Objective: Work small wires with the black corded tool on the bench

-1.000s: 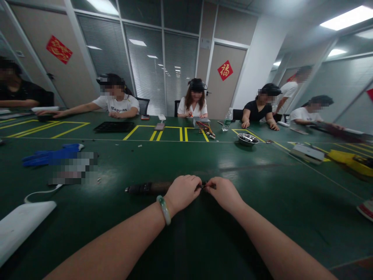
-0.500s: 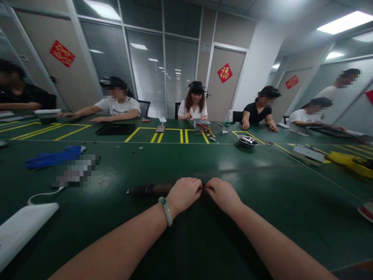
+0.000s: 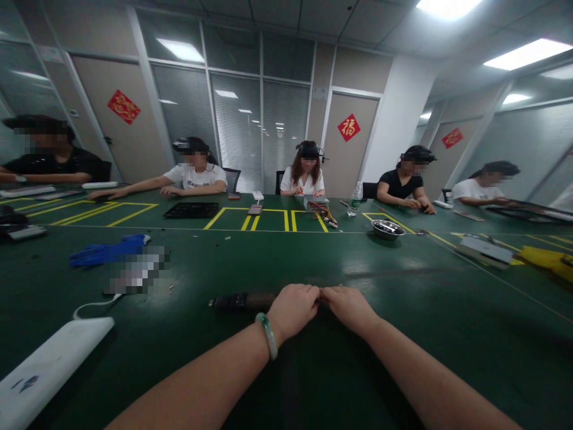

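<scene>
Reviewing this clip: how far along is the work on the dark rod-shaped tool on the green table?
Nothing visibly finished. In hand: the left hand grips one end of the dark rod-shaped tool, which lies on the green table; the right hand meets it fingertip to fingertip, hiding whatever they pinch. What is left cannot be told; the metal bowl and blue gloves lie untouched.

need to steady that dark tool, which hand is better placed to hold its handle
Left. The left hand already closes on the dark tool at its handle end; the right hand is pinching at the far tip.
</scene>
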A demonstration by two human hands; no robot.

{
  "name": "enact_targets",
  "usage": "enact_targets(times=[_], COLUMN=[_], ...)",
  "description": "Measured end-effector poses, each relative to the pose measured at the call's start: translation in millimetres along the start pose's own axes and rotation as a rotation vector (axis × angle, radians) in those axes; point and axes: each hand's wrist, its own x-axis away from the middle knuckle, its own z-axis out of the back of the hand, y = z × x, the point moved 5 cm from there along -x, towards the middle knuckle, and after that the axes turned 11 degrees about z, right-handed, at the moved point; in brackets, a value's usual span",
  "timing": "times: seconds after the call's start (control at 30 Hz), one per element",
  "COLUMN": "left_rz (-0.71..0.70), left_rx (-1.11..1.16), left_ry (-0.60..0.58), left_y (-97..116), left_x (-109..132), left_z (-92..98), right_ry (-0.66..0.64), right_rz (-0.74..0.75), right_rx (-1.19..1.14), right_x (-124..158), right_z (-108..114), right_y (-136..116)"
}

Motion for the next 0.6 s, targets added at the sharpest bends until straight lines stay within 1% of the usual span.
enact_targets(times=[0.1, 0.23, 0.3, 0.33, 0.4, 0.47, 0.53, 0.6], left_rz=[-0.012, -0.049, -0.078, -0.089, -0.102, -0.100, -0.093, -0.094], left_rx=[-0.004, 0.022, 0.022, 0.022, 0.037, 0.061, 0.080, 0.084], left_ry=[0.006, 0.065, 0.114, 0.135, 0.162, 0.175, 0.166, 0.133], left_y=[1, 1, 2, 2, 1, -2, -6, -9], left_x=[1, 4, 6, 8, 11, 13, 14, 12], left_z=[-1.1, 2.4, 7.9, 11.2, 18.1, 23.7, 25.2, 21.4], right_ry=[-0.084, -0.116, -0.122, -0.120, -0.112, -0.102, -0.095, -0.084], right_rz=[-0.003, 0.029, 0.011, -0.026, -0.138, -0.261, -0.389, -0.550], right_rx=[0.058, 0.108, 0.098, 0.091, 0.084, 0.096, 0.107, 0.103], right_x=[-1, -6, -8, -8, -2, 15, 48, 97], right_z=[-3, -2, -2, -1, 3, 11, 20, 29], right_y=[-3, -6, 1, 8, 31, 61, 97, 136])
